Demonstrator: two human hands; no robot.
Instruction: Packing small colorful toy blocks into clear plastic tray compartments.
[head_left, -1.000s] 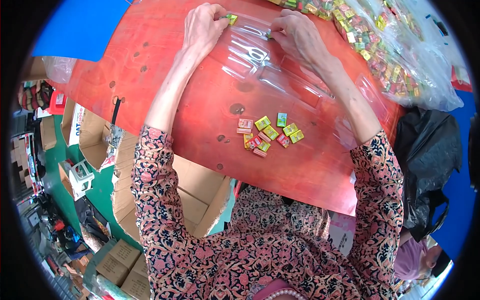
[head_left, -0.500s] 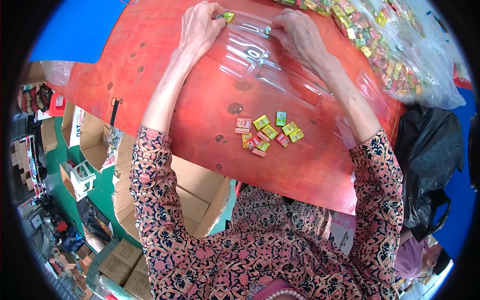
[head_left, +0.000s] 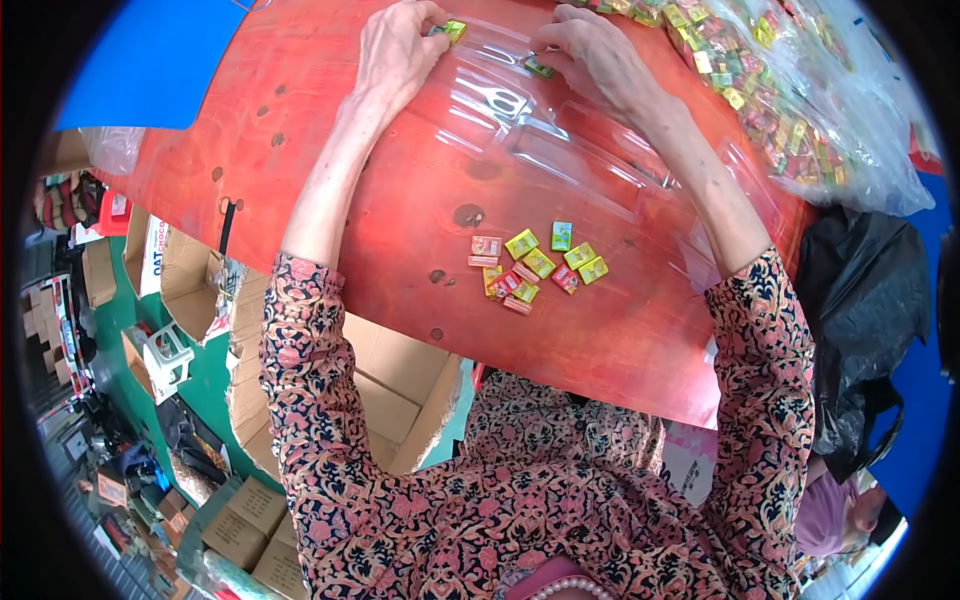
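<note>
At the far side of the red table, my left hand (head_left: 392,58) pinches a small yellow-and-green box (head_left: 453,31) at the left end of a clear plastic tray. My right hand (head_left: 602,62) is closed at the tray's other end, its fingertips on a small green box (head_left: 539,67). Shiny clear plastic trays (head_left: 575,168) lie between and below my hands, their edges hard to tell apart through the glare. Nearer to me sits a loose group of small yellow, red, pink and green boxes (head_left: 538,264).
A big clear bag (head_left: 850,150) of small coloured boxes spills onto the table's far right. Black plastic (head_left: 865,310) hangs beside the right edge. Open cardboard cartons (head_left: 395,385) stand below the left edge. A person in purple (head_left: 828,512) is at lower right.
My right hand has shifted slightly, and more of the green box shows under its fingertips. My left hand stays nearly in place on its box. The loose boxes have not moved.
</note>
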